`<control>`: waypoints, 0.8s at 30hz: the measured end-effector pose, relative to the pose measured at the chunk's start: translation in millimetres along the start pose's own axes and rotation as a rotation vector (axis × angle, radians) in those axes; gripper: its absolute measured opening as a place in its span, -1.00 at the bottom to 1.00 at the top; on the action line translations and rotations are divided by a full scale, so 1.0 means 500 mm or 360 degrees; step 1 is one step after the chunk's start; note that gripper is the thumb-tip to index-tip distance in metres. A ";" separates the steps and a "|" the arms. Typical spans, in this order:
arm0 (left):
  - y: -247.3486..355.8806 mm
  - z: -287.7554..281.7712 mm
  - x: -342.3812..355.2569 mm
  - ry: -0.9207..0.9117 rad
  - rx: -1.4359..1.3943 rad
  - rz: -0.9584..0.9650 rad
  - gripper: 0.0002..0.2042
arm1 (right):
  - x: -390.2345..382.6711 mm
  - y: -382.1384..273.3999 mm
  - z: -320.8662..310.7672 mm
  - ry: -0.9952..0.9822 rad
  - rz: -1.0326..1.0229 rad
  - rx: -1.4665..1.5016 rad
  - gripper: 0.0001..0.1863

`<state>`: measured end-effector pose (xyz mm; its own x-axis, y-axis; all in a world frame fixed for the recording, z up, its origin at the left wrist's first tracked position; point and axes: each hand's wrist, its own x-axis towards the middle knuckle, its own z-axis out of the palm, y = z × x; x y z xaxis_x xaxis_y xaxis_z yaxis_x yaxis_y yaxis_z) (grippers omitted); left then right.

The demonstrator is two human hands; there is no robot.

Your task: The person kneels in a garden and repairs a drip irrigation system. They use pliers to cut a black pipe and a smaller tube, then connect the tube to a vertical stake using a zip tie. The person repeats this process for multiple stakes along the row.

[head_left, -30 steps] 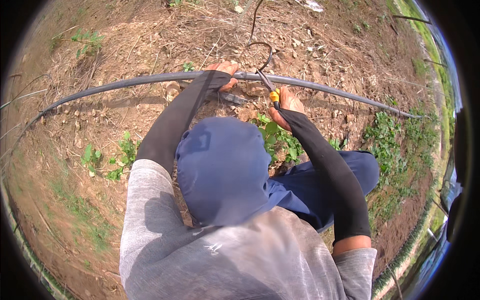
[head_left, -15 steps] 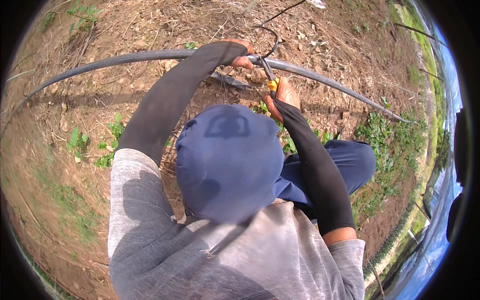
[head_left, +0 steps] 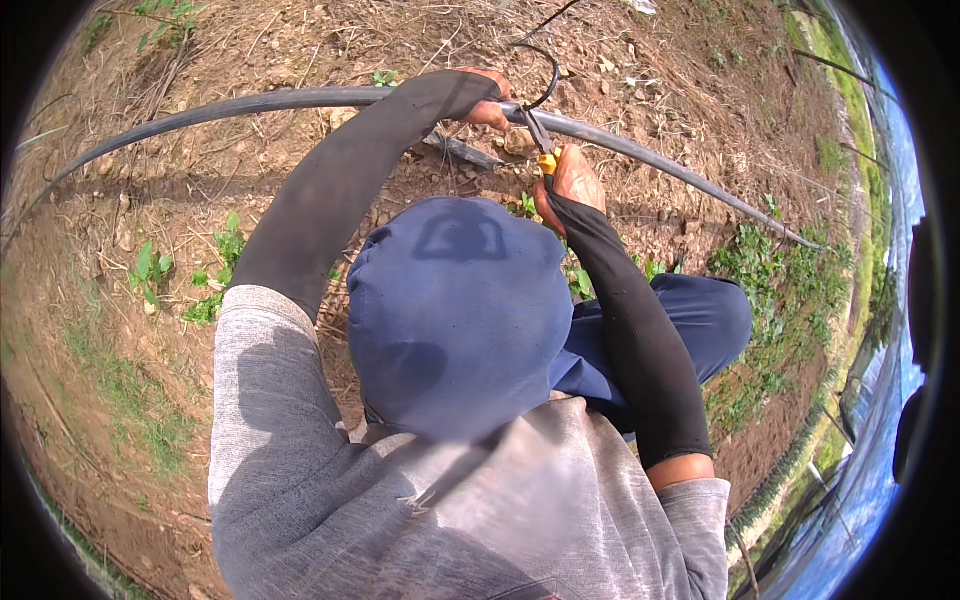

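A thick grey-black hose (head_left: pixel 640 148) arches across the soil in front of me. My left hand (head_left: pixel 487 112) is closed round it, its fingers partly hidden behind the dark sleeve and the hose. In my right hand (head_left: pixel 578 182), on the near side of the hose, is a pair of pliers (head_left: pixel 541 136) with yellow and black handles. Their metal jaws reach up to the hose just right of my left hand. There a thin black tube (head_left: pixel 556 72) meets the hose and curls away to the far side. Whether the jaws grip the tube cannot be made out.
Dry brown soil with straw and stones lies all round. A dark flat strip (head_left: pixel 462 151) lies just below the hose. Small green plants (head_left: pixel 150 268) grow at the left, and a denser green patch (head_left: pixel 770 285) at the right. My bent knee (head_left: pixel 705 318) is beside my right forearm.
Both hands keep their hold on the hose and the pliers. The pliers' handles and my right hand have shifted very slightly. My head and left arm have moved a little up and left in the picture.
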<state>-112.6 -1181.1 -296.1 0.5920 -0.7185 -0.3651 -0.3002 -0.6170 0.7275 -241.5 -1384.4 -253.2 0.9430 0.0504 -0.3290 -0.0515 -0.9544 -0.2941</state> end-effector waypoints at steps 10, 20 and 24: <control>-0.001 0.009 0.029 -0.0360 -0.0398 -0.0356 -0.41 | -0.005 0.014 0.038 0.0144 -0.0034 -0.0063 -0.70; 0.028 0.041 0.028 -0.0096 0.0111 -0.0489 0.00 | -0.014 0.010 0.053 0.0165 0.0015 -0.0009 -0.66; 0.048 0.026 0.023 -0.0192 0.0113 -0.0531 -0.03 | -0.012 0.015 0.069 0.0198 0.0086 -0.0072 -0.75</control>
<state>-122.7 -1208.2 -290.2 0.5748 -0.5038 -0.6448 -0.1588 -0.8417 0.5161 -259.2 -1381.6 -284.5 0.9728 -0.0356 -0.2288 -0.0912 -0.9672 -0.2373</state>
